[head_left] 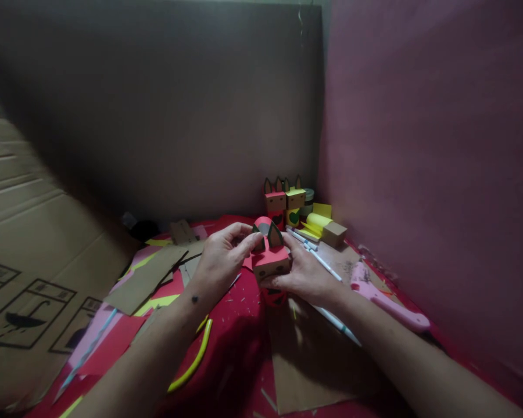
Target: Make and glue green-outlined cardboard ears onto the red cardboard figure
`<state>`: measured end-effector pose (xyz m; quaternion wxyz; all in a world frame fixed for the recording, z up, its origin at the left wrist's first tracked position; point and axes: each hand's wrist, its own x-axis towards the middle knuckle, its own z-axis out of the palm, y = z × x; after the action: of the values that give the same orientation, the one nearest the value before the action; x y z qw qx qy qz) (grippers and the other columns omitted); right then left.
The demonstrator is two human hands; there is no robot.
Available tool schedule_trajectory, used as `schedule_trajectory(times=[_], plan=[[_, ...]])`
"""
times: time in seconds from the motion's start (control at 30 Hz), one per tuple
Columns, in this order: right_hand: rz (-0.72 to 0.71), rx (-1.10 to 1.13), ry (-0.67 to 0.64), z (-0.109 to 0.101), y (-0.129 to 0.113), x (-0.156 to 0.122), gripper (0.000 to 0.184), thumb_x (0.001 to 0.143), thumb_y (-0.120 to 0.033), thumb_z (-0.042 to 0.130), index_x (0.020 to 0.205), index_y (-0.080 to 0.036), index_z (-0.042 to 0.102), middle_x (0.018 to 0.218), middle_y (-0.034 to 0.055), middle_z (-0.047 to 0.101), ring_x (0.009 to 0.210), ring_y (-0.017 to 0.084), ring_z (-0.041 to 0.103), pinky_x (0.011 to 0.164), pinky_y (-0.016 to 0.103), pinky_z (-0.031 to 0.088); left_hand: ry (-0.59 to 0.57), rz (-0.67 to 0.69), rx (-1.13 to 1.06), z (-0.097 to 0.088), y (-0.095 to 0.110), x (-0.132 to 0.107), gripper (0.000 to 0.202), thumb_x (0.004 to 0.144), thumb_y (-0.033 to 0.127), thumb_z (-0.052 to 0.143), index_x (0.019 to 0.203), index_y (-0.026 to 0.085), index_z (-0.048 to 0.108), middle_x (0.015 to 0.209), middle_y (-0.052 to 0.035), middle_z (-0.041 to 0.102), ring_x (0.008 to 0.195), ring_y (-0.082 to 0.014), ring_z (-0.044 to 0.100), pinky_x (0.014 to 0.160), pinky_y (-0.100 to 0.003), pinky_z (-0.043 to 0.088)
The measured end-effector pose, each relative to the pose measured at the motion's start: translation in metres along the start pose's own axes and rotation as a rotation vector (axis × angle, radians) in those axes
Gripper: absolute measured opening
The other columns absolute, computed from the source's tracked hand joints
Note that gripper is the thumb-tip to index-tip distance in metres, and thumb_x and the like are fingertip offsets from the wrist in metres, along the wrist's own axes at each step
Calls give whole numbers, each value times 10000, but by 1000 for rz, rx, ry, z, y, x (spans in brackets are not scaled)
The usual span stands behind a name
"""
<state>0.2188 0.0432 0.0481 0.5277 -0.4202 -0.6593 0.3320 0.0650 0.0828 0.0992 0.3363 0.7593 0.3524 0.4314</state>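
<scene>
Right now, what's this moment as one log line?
left hand: holding red-topped figure, upper part | right hand: holding its side | behind: red eared figure, yellow eared figure | right: pink tool

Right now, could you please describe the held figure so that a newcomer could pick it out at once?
Look over the red work surface, between the left hand and the right hand. There is a red-topped cardboard figure with two pointed ears. Unlike the red figure and yellow figure standing behind, this one is held in both hands.
</scene>
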Motion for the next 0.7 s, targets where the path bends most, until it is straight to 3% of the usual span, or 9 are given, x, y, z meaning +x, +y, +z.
schedule_trajectory(times=[0.2, 0.3, 0.5, 0.7], plan=[[-55, -123, 63, -1, 0, 1, 646, 562, -188, 793, 1147, -254, 529, 1117, 43, 532, 1070, 236, 508, 937, 414, 423, 61, 79, 81, -5, 6, 9, 288, 778, 391, 633, 959, 167, 627, 851, -42, 632, 769, -165, 586, 719, -284, 458], [-67, -169, 78, -1, -2, 1, 630, 549, -180, 800, 1120, -256, 546, 1106, 39, 519, 1066, 227, 495, 945, 403, 413, 4, 78, 124, -3, 15, 18, 262, 754, 397, 656, 884, 170, 671, 846, -43, 625, 700, -155, 589, 653, -271, 462], [-64, -207, 82, -2, -3, 1, 609, 560, -209, 798, 1114, -244, 546, 1084, 40, 512, 1044, 223, 501, 937, 415, 421, -169, -10, 156, 2, 30, 32, 234, 754, 368, 642, 759, 137, 677, 635, -31, 634, 503, -137, 569, 491, -246, 447], [-73, -213, 87, -2, 0, 0, 601, 562, -219, 795, 1110, -231, 548, 1084, 44, 514, 1036, 219, 504, 938, 396, 420, -193, -38, 178, 4, 32, 33, 243, 734, 360, 639, 713, 120, 672, 594, -34, 622, 496, -138, 554, 473, -239, 435]])
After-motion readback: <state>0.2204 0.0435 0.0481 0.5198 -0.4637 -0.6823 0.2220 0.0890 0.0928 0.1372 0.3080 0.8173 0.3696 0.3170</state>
